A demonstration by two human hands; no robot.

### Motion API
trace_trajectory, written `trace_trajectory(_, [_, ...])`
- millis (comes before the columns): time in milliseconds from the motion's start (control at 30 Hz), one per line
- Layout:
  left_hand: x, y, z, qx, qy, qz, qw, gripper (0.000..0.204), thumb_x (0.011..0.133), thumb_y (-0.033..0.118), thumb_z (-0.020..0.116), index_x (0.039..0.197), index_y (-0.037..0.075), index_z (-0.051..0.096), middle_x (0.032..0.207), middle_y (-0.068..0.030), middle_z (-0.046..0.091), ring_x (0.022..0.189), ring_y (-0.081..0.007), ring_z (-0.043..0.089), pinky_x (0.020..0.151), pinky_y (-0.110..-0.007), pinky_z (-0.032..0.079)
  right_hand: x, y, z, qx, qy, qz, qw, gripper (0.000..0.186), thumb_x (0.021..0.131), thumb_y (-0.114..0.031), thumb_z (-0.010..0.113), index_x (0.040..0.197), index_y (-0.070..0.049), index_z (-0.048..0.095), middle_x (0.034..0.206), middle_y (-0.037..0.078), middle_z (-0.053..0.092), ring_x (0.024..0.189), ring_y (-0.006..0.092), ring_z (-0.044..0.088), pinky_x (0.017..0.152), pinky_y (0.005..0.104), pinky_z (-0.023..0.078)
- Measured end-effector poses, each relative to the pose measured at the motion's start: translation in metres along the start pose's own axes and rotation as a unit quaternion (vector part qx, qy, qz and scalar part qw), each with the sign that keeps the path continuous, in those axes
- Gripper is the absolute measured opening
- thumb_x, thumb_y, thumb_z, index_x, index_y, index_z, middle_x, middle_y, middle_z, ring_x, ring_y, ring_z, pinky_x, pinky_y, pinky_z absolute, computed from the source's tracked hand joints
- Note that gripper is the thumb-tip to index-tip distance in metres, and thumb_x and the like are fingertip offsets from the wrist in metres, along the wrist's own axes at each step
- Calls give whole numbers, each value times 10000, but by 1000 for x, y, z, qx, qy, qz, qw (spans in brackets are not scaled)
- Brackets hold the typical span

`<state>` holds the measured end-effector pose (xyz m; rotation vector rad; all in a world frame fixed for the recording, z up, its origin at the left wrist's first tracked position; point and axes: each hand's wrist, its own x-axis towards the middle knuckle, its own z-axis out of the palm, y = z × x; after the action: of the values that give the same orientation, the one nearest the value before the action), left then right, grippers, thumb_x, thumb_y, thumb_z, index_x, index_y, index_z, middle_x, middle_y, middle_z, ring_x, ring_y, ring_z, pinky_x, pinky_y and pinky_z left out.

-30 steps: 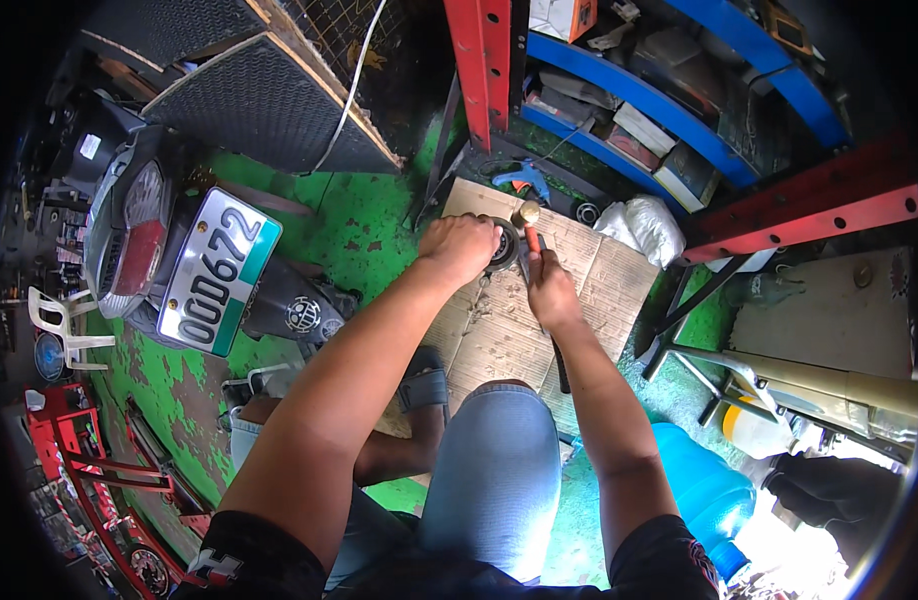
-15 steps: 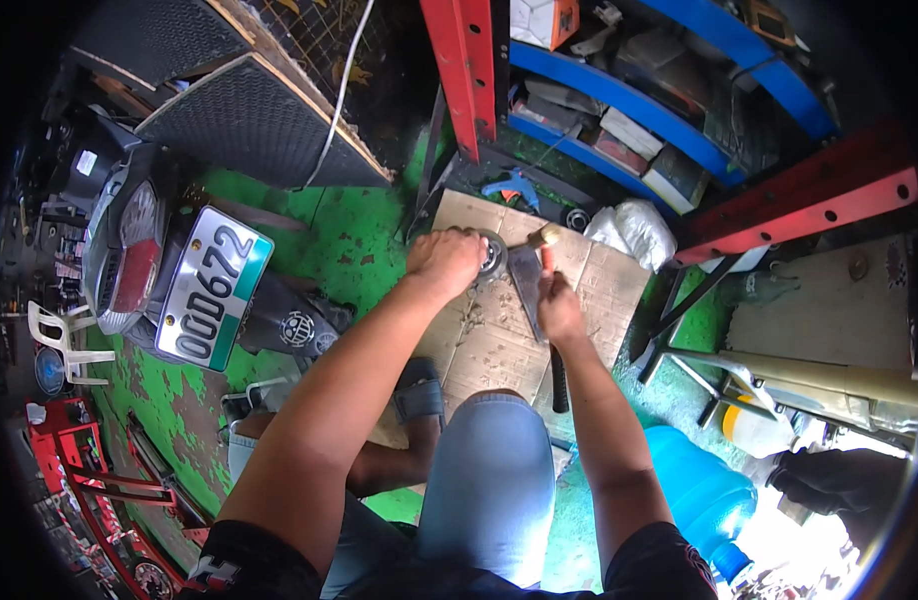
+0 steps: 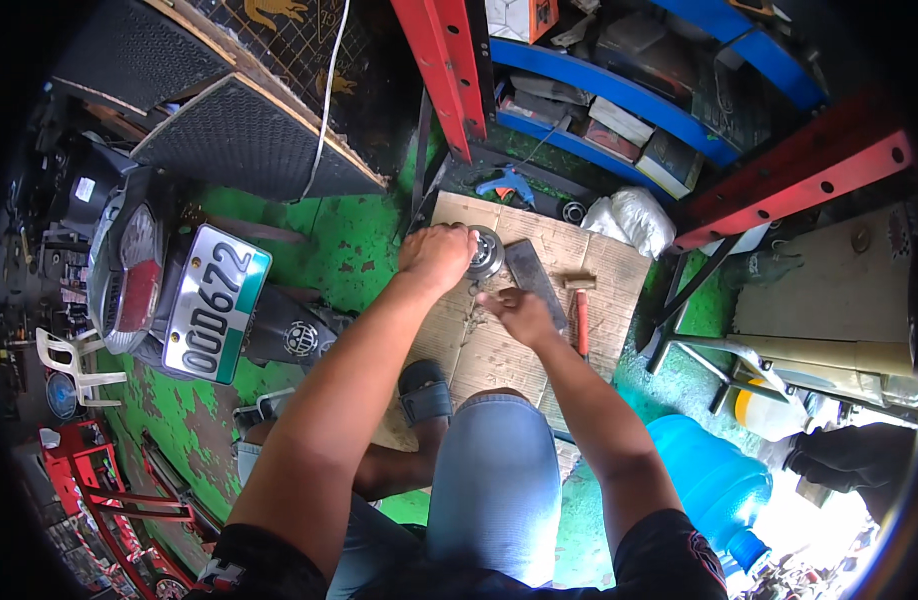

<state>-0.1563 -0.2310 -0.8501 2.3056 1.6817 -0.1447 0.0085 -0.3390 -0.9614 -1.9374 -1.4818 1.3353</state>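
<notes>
Over cardboard, gripping disc with left hand, holding right hand loosely spread near disc, with block and hammer right of it.

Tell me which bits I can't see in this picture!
In the head view:
Round metal part: left side hidden by the left hand.
Hammer: handle's lower end, apparently behind the right forearm.
Right hand: too small to tell whether it pinches anything.
White-and-orange box: top cut off by the upper edge.
Area beside the blue jug: washed out by glare.
</notes>
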Motion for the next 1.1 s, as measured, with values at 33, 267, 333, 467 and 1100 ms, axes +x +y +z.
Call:
trace_trajectory(33, [1,0,1,-1,-4,-10,1000,453,1088,417,433,1045,77,730,1034,-209,760,985,-417,728,892,-549,566,9,-15,9,76,-71,16,994,734,941,-614,718,1251,49,677,1147,228,728,940,312,710,825,446,569])
trace_trajectory(267, [-5,-2,17,-52,20,-4,998,469,1085,401,437,981,49,729,957,-259,745,907,-455,723,845,-571,566,42,31,58,477,-85,63,872,359,1064,-308,646,1158,38,643,954,129,742,792,182,692,677,330,549])
trace_trajectory(333, [-16,-9,17,-74,29,-17,997,464,1083,386,437,969,45,730,957,-260,745,902,-456,722,846,-562,565,35,40,38,408,-66,32,910,342,1069,-297,635,1150,36,651,899,126,747,759,183,707,684,334,563])
trace_trajectory(467, [-32,-18,-1,-96,68,-10,993,497,1078,382,427,891,37,732,892,-259,736,859,-480,711,836,-581,559,8,-12,-23,227,-25,17,973,284,1048,-238,640,1091,38,691,855,130,772,719,166,737,632,332,569])
trace_trajectory(1100, [-249,99,-719,-180,9,393,902,201,1013,244,609,967,48,619,851,-183,684,729,-414,683,632,-515,538,-402,-559,-433,697,146,-196,674,590,1046,-665,490,709,-197,362,576,-52,271,494,115,257,478,294,246])
